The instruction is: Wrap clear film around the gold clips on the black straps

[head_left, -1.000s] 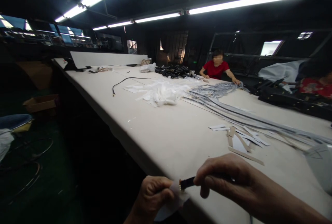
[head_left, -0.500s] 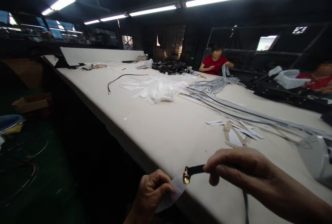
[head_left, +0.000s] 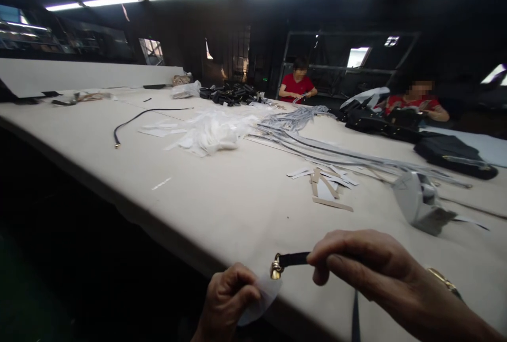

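Between thumb and fingers, my right hand [head_left: 368,268] pinches a dark strap [head_left: 293,259] close to its end. A gold metal clasp [head_left: 275,267] hangs from that end, pointing left. The rest of the strap drops down below my right hand and leaves the picture at the bottom. My left hand [head_left: 229,300], closed in a pinch, grips a thin, translucent white sheet [head_left: 261,300] at the table's front edge. The sheet lies just under and beside the clasp; whether they touch I cannot tell.
On the pale table [head_left: 222,199] lie a heap of white wrapping sheets [head_left: 216,133], grey-wrapped straps [head_left: 317,146], paper strips [head_left: 327,186] and a roll [head_left: 415,202]. Another dark strap [head_left: 138,115] curves at the left. Two people in red sit across the table by black bags [head_left: 455,154].
My view has swung to the right, so the table's things appear further left and the roll shows fully. Both hands keep their grips, with the clasp still near the sheet.
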Tool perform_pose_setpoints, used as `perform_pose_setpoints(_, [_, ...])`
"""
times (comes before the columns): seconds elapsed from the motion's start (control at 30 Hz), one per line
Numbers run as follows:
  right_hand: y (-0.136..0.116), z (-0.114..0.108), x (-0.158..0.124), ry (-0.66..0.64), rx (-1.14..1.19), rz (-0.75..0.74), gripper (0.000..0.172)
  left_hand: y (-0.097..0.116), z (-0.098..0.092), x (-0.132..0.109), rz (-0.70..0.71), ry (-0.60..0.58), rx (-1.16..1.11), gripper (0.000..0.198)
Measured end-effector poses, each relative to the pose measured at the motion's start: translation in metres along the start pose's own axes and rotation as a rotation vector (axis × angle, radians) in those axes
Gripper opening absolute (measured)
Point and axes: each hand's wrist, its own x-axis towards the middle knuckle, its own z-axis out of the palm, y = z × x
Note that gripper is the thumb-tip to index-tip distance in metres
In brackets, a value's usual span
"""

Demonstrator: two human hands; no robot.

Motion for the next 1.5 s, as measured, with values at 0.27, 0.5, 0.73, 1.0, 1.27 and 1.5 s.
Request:
perform_pose_setpoints(0.27, [0.011, -0.005, -0.01, 0.05, 0.017, 0.056, 0.021, -0.006, 0.013, 0.013, -0.051, -0.066, -0.021, 0.045])
perform_pose_setpoints(0.5, [0.016, -0.011, -0.016, 0.074, 0.034, 0.06, 0.02, -0.006, 0.019, 0.017, -0.071, -0.091, -0.039, 0.045])
perform_pose_setpoints(0.73, [0.017, 0.0, -0.013, 0.029, 0.041, 0.111, 0.022, 0.0, 0.03, 0.016, -0.13, -0.105, -0.145, 0.042])
perform_pose_setpoints(1.0, [0.031, 0.003, -0.006, -0.159, -0.287, 0.188, 0.015, 0.019, 0.029, 0.017, -0.336, -0.367, -0.471, 0.045])
perform_pose_setpoints(1.27, [0.024, 0.028, 0.01, -0.322, -0.718, -0.024, 0.018, 0.027, 0.013, 0.023, -0.229, -0.411, 0.037, 0.021])
perform_pose_setpoints(1.5, [0.033, 0.005, 0.031, -0.343, -0.373, 0.231, 0.021, 0.033, -0.022, 0.02, 0.441, -0.027, 0.606, 0.013])
